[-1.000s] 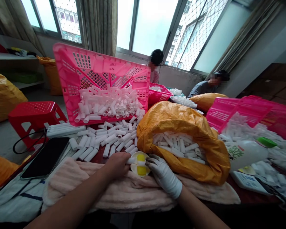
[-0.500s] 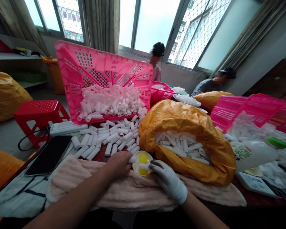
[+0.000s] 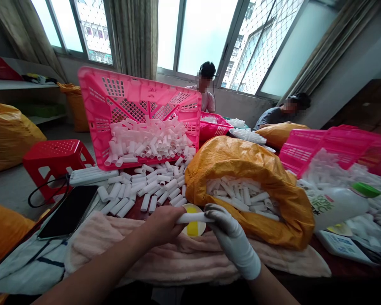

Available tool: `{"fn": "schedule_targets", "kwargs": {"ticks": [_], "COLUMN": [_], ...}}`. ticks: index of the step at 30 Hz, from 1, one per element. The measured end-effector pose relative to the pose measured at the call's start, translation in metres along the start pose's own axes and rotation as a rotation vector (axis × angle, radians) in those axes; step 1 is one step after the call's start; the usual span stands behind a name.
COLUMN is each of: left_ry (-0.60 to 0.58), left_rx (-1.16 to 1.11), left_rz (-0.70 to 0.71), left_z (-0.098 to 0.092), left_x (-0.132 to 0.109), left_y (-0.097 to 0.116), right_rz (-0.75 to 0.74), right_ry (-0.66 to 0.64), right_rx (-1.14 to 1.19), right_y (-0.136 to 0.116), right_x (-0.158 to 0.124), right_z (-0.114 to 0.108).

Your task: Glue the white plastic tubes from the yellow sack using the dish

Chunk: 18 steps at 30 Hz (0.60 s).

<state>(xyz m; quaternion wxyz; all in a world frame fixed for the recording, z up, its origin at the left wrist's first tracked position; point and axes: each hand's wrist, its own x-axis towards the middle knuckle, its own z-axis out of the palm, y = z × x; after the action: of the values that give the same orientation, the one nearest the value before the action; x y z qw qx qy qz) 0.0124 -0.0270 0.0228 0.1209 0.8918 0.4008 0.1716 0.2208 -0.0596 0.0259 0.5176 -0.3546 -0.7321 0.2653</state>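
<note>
My bare left hand (image 3: 164,223) and my white-gloved right hand (image 3: 226,230) both pinch the ends of one white plastic tube (image 3: 193,217), held level between them above a small round dish with a yellow sponge (image 3: 194,228). The dish sits on a pink towel (image 3: 165,258) under my forearms. Behind the hands, loose white tubes (image 3: 146,186) lie spread on the table below a tilted pink basket (image 3: 139,114) holding many more. To the right, an open orange bag (image 3: 247,169) is filled with white tubes (image 3: 241,195).
A black phone (image 3: 68,211) lies at the left with a cable. A red stool (image 3: 52,159) stands beyond it. At the right are a pink crate (image 3: 336,148), heaps of white parts and a white bottle with a green cap (image 3: 336,202). Two people sit at the far side.
Two short pieces held apart over the dish now appear as one long tube between both hands, lifted slightly toward me. The camera view shifted a little.
</note>
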Motion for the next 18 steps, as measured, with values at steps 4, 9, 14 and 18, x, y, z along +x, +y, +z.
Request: {"fn": "schedule_targets", "kwargs": {"ticks": [4,9,14,18], "left_ry": [0.018,-0.104,-0.332,-0.446], "left_rx": [0.148,0.112,-0.312,-0.534], "left_rz": [-0.016,-0.127,-0.168,-0.151], "left_z": [0.006,0.000,-0.009,-0.014], "left_x": [-0.001,-0.004,-0.017,-0.023], "left_y": [0.016,0.029,0.029,0.040], "right_rz": [0.175,0.387,0.169,0.112], "right_ry": [-0.109,-0.080,-0.166,-0.242], "right_rx": [-0.188,-0.242,-0.327,-0.346], "right_y": [-0.010,-0.008,-0.020,-0.029], "right_x": [0.013,0.015,0.003,-0.009], "right_z": [0.005,0.027,0.036,0.021]}}
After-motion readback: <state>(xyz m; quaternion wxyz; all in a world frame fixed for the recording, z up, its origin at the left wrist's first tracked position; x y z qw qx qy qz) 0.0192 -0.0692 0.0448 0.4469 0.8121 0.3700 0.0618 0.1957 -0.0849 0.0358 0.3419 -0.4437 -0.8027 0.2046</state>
